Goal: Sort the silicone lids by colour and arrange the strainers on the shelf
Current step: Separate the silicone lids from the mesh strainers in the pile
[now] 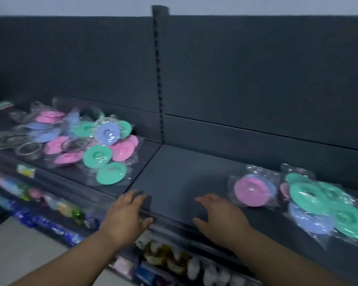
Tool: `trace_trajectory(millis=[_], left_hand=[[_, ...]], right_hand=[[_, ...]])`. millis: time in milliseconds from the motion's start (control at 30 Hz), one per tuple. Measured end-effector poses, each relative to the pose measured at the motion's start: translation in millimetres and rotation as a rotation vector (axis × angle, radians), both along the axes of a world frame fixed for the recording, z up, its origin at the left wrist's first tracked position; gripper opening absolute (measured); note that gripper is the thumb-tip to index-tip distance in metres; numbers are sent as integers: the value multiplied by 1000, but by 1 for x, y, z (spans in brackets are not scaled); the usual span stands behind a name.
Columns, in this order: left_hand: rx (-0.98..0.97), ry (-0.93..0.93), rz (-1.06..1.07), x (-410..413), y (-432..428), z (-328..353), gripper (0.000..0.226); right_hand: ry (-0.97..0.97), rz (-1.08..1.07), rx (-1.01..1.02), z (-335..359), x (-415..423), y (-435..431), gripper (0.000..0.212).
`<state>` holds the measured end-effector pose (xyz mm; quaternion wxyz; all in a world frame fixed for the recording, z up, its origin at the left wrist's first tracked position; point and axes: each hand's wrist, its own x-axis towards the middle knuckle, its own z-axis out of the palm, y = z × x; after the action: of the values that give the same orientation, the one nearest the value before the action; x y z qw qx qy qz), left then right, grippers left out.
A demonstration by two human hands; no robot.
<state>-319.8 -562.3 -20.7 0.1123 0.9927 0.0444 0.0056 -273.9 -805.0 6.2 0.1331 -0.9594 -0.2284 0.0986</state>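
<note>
Silicone lids (97,156), film-bagged: likely light, floppy, slippery; pinch at bag edge. Left hand (128,211), right hand (217,215): fingers spread, empty, over shelf (174,172) front.

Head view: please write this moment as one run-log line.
left hand: open, at shelf edge | right hand: open, empty | left pile: mixed colours | right pile: mixed colours

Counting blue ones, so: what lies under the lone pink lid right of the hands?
A blue lid peeks out past the far right edge of the pink lid; most of it is covered.
</note>
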Motion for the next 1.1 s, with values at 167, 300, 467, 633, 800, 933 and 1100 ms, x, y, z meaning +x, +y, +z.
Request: trace_trajectory(millis=[167, 300, 467, 633, 800, 933, 1100], left_hand=[[47, 71, 218, -89, 150, -4, 74], [66, 128, 391, -165, 260, -4, 72], [14, 203, 561, -215, 357, -9, 72], [-12, 150, 578, -189, 409, -9, 68], [-24, 65, 515, -114, 444, -8, 66], [-56, -31, 460, -42, 474, 7, 65], [-87, -155, 377, 47, 514, 26, 65]], right_hand=[[61, 130, 31, -11, -38, 148, 60], [119, 238, 49, -21, -72, 265, 36], [135, 332, 83, -14, -89, 370, 35], [76, 346, 164, 3, -51, 438, 15], [-40, 307, 229, 4, 21, 484, 36], [-88, 266, 238, 5, 86, 516, 35], [-118, 202, 204, 9, 152, 545, 44]])
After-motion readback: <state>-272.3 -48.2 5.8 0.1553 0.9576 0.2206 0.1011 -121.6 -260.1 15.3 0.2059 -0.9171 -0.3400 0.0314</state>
